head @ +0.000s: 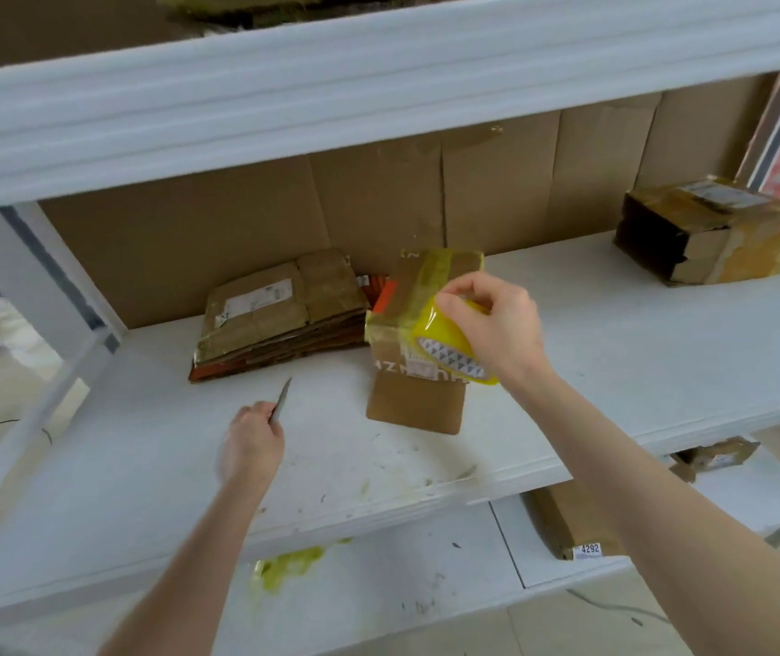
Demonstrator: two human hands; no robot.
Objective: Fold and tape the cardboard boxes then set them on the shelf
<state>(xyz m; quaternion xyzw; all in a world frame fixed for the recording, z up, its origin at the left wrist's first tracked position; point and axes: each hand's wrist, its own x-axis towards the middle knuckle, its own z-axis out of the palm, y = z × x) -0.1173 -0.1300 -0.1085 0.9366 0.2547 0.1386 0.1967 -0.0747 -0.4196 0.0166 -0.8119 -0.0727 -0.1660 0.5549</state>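
While the right hand [496, 324] grips the tape roll [444, 345] against the box [414, 404] standing on the shelf [142, 466] and the left hand [250, 447] clasps a blade [281, 400] left of that box, one taped box [700, 234] sits well right of it and a flattened stack [274, 319] just behind-left looks yet to be folded

a small brown box [418, 295] with shiny tape on it stands on the white shelf [615, 333], one flap open at the front. a yellow tape roll [444, 340] touches its side. a stack of flat boxes [274, 319] lies just beside it, on the left.
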